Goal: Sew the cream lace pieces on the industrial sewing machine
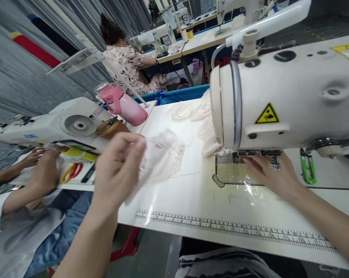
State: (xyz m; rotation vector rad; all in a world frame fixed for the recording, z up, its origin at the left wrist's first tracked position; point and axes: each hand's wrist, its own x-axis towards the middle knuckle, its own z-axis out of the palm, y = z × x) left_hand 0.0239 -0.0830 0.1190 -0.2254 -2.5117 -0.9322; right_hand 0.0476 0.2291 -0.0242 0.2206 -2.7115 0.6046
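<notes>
My left hand point(119, 166) is raised over the left part of the white table, its fingers pinched on a thin, pale lace fabric piece point(165, 154) that hangs to the right and is blurred. My right hand point(271, 173) reaches under the head of the sewing machine point(278, 96), near the presser foot and needle plate point(229, 173). Its fingertips are partly hidden by the machine, so whether they grip anything cannot be seen. More pale lace pieces point(207, 131) lie behind and left of the needle area.
Green thread snips point(308, 168) lie right of my right hand. A printed ruler point(235, 227) runs along the table's front edge. A pink jug point(126, 106) stands at the back left. At left, a co-worker's hands point(45, 166) are at another machine point(61, 119); scissors point(71, 172) lie nearby.
</notes>
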